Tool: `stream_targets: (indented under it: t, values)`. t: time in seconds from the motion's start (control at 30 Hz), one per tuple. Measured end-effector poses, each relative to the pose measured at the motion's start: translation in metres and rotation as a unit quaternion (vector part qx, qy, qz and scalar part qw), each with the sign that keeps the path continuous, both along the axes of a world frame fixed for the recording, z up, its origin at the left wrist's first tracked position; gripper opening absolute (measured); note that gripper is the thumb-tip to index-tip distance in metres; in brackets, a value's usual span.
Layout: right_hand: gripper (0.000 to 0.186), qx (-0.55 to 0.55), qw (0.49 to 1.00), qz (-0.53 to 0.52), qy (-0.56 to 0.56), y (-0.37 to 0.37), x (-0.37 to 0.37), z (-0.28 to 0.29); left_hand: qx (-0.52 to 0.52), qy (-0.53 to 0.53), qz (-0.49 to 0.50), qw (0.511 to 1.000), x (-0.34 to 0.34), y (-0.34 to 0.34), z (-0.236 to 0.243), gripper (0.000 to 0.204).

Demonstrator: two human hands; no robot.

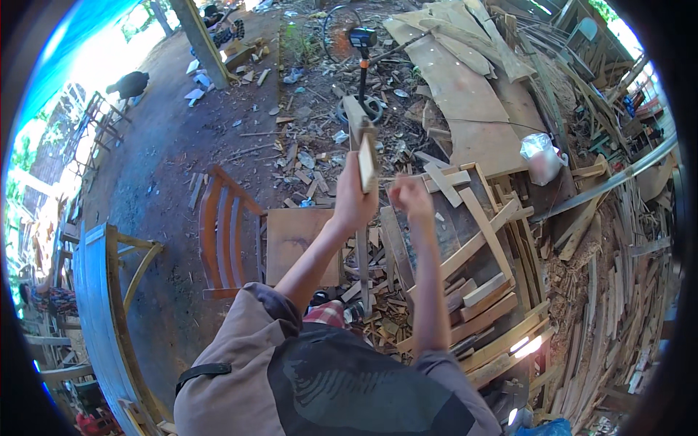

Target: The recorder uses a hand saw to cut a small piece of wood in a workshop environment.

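My left hand [354,196] is raised and shut on a short wooden stick [366,151], held upright in front of me. My right hand [411,196] is raised beside it, to the right, with its fingers curled; whether it holds anything small I cannot tell. Both hands hover above a wooden frame [476,218] lying on a heap of offcuts. A square wooden board [294,240] lies below my left forearm.
A slatted orange chair back [225,232] lies left of the board. A blue-painted wooden frame [102,291] stands at far left. A camera on a tripod [362,43] stands ahead. Large plywood sheets [465,94], a white plastic bag [542,156] and piles of scrap wood [618,291] fill the right.
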State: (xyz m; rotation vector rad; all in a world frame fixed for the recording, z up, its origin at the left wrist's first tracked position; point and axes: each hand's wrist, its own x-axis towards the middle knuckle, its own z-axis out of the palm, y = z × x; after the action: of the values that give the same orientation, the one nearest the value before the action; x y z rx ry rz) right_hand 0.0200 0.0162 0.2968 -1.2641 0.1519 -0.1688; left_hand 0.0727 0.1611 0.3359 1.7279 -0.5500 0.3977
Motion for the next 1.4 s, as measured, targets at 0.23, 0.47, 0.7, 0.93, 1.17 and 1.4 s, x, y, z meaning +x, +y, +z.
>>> stream_targets:
  t: [0.23, 0.47, 0.7, 0.93, 1.17, 1.4]
  values:
    - [0.058, 0.001, 0.980, 0.083, 0.183, 0.061, -0.196, -0.166, 0.013, 0.125, -0.022, 0.992, -0.004, 0.007, 0.005, 0.023]
    - [0.088, 0.114, 0.956, 0.185, 0.195, 0.089, -0.269, -0.127, 0.016, 0.127, 0.012, 0.992, 0.092, -0.003, 0.030, 0.010]
    - [0.064, 0.003, 0.998, 0.014, 0.066, 0.119, -0.247, -0.010, 0.187, 0.271, -0.124, 0.936, 0.248, 0.039, -0.045, 0.031]
    - [0.024, -0.073, 0.967, -0.049, 0.239, 0.125, -0.199, 0.007, 0.317, 0.182, -0.111, 0.924, 0.179, 0.080, -0.123, 0.061]
    - [0.023, -0.154, 0.946, -0.061, 0.280, 0.113, -0.187, -0.073, 0.490, 0.211, -0.231, 0.814, 0.064, 0.148, -0.347, 0.061]
    - [0.021, -0.185, 0.919, -0.092, 0.334, 0.116, -0.195, -0.145, 0.512, 0.145, -0.270, 0.802, -0.009, 0.113, -0.480, 0.072]
